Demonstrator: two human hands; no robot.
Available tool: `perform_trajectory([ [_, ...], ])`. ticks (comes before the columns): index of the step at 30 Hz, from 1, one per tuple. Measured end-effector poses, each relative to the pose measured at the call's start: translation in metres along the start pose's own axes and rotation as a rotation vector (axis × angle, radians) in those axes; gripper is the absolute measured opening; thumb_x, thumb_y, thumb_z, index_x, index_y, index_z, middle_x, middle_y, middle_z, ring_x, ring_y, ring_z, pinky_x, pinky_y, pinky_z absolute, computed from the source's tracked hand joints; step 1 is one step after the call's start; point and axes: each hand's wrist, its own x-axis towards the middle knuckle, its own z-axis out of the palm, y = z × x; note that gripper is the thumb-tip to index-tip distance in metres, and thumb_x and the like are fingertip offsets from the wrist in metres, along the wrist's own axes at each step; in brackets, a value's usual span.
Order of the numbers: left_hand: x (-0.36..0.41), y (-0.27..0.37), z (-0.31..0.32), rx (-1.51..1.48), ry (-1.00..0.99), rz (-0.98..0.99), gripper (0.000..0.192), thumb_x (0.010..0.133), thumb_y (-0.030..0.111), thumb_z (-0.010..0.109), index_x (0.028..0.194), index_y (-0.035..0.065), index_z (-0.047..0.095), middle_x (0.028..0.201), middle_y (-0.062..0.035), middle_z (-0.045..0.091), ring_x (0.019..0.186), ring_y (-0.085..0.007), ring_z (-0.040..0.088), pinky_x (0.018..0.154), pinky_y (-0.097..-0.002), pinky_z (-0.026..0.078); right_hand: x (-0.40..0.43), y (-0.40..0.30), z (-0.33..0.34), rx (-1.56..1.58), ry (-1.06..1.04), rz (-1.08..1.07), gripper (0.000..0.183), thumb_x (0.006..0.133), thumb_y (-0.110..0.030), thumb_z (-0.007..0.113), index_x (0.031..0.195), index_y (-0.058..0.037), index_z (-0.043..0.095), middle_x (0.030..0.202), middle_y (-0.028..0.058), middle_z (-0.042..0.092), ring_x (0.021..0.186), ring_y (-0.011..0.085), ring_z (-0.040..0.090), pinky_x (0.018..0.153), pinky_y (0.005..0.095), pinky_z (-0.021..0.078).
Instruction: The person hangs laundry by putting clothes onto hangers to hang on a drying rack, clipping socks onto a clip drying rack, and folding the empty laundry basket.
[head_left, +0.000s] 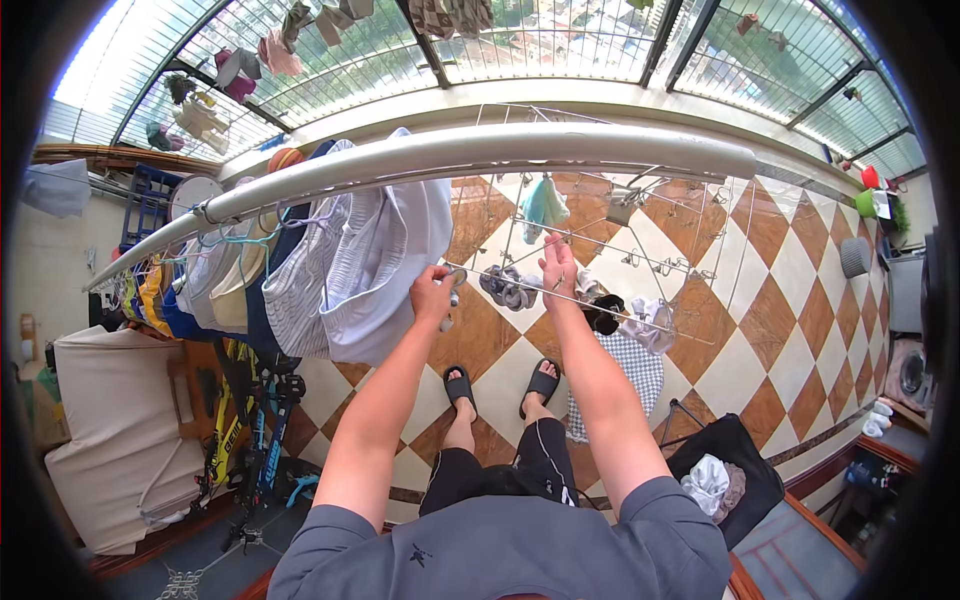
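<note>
Below the drying pole (480, 150) hangs a wire clip hanger (630, 255) with many small clips. My left hand (433, 296) is closed at its left corner, beside a small greyish item (454, 279) that I cannot name. My right hand (559, 271) has its fingers extended upward among the wires, near a clip. A grey scrunchie-like cloth (511, 288) hangs between the hands. Past my right wrist hang a black cloth item (606, 313), a pale one (649, 324) and a houndstooth cloth (622, 375). A teal and white cloth (545, 206) hangs farther back.
Garments on hangers (367, 270) crowd the pole's left part. Bicycles (255, 420) and a cream-covered object (112, 435) stand at left. At lower right, a black fabric basket (739, 457) holds crumpled cloths (709, 480). Barred windows (540, 45) line the far side.
</note>
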Motion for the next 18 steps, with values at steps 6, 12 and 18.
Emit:
perform_trajectory([
  [6, 0.06, 0.019, 0.063, -0.73, -0.174, -0.116, 0.018, 0.082, 0.012, 0.073, 0.097, 0.0032, 0.067, 0.09, -0.0021, 0.068, 0.077, -0.0089, 0.061, 0.068, -0.0249, 0.049, 0.008, -0.025, 0.032, -0.459, -0.229, -0.676, 0.062, 0.078, -0.003, 0.072, 0.136, -0.0082, 0.051, 0.132, 0.005, 0.054, 0.11, 0.014, 0.054, 0.088, 0.0278, 0.0439],
  [12, 0.08, 0.048, 0.073, -0.814, -0.473, 0.005, 0.023, 0.083, 0.009, 0.075, 0.103, 0.0014, 0.066, 0.09, -0.0048, 0.069, 0.073, -0.0089, 0.063, 0.062, -0.0209, 0.051, 0.017, -0.043, 0.037, -0.548, -0.324, -0.679, 0.054, 0.078, -0.012, 0.076, 0.129, -0.0096, 0.058, 0.118, 0.0025, 0.057, 0.099, 0.0121, 0.054, 0.083, 0.0269, 0.0445],
  [18, 0.071, 0.057, 0.053, -0.774, -0.571, 0.143, 0.022, 0.084, 0.008, 0.073, 0.105, 0.0008, 0.069, 0.092, -0.0045, 0.07, 0.081, -0.0088, 0.064, 0.068, -0.0235, 0.051, 0.019, -0.057, 0.042, -0.544, -0.536, -0.604, 0.036, 0.088, -0.014, 0.07, 0.123, -0.0057, 0.061, 0.103, -0.0017, 0.059, 0.092, 0.0109, 0.057, 0.083, 0.0273, 0.0484],
])
